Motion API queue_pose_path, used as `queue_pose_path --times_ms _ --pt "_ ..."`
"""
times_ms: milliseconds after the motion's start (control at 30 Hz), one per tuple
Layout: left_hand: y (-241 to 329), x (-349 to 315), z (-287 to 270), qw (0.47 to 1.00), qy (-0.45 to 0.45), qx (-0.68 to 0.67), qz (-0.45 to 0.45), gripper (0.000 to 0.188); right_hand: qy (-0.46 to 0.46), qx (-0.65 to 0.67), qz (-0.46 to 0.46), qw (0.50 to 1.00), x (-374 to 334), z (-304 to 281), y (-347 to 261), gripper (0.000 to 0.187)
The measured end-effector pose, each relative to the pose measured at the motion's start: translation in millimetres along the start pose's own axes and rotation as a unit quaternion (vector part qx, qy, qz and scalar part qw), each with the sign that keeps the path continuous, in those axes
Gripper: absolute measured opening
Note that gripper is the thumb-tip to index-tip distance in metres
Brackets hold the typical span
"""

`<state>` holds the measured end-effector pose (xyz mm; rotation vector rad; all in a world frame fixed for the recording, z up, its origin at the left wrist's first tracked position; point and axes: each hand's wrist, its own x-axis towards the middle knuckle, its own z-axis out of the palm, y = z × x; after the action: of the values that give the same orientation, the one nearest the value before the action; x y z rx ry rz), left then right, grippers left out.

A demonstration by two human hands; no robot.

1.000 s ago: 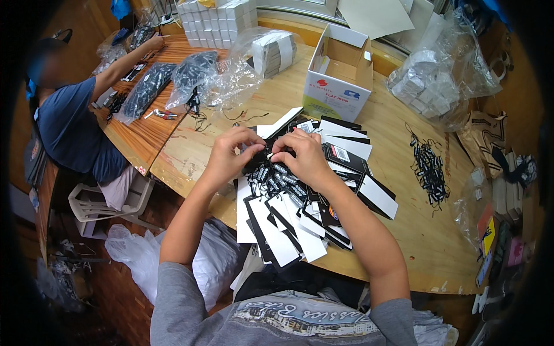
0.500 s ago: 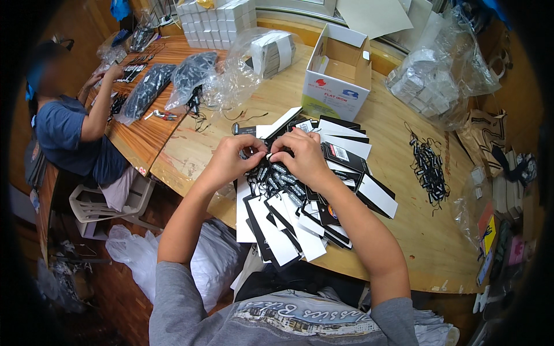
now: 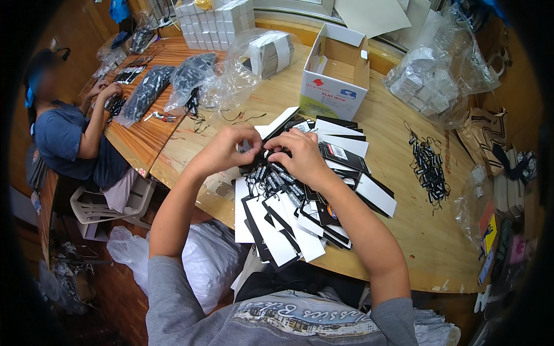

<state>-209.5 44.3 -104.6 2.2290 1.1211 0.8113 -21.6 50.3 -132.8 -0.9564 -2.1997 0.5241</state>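
Over a fanned pile of black and white hang tags [image 3: 283, 233], both my hands work close together. My left hand [image 3: 229, 149] has thumb and index finger pinched at the upper left of the pile; what sits between the fingertips is too small to make out. My right hand [image 3: 298, 154] is curled just right of it, thumb and index finger closed at the black tag strings [image 3: 276, 180] with their small black seals. A tiny white piece shows by its fingertips. Some tags lie hidden under my right forearm.
An opened white carton [image 3: 334, 86] stands behind the pile. To the right lies a heap of black strings [image 3: 428, 167], near a clear bag of white boxes [image 3: 430, 81]. Filled plastic bags [image 3: 193, 78] sit at the back left, where another person [image 3: 75, 132] works seated.
My left hand has moved up and left, away from my right hand, widening the gap between their fingertips. The right hand stays nearly in place. The other person's hands have lowered slightly.
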Motion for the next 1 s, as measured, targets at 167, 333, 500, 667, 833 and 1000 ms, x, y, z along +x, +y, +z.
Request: queue_pose_path --times_ms 167,333,500,667,833,1000 --pt "-3 -3 -12 0.999 0.038 0.012 -0.033 0.005 -0.002 0.017 0.001 1.000 0 1 3 0.013" --pt "10 -16 11 0.987 0.152 0.041 -0.018 0.012 0.004 0.027 0.016 0.999 2 -1 2 0.009" --pt "9 -23 36 0.983 0.183 0.015 -0.025 0.009 0.007 0.038 0.038 0.999 3 -2 -1 0.009" --pt "9 -23 50 0.972 0.233 0.003 -0.030 0.012 0.023 0.069 0.045 0.996 3 2 5 0.009" --pt "1 -21 53 0.973 0.231 -0.006 0.014 0.013 0.025 0.097 0.076 0.992 3 -1 -2 0.009" --pt "-2 -17 38 0.990 0.134 0.011 0.052 0.015 0.017 0.114 0.065 0.991 3 3 5 0.010"
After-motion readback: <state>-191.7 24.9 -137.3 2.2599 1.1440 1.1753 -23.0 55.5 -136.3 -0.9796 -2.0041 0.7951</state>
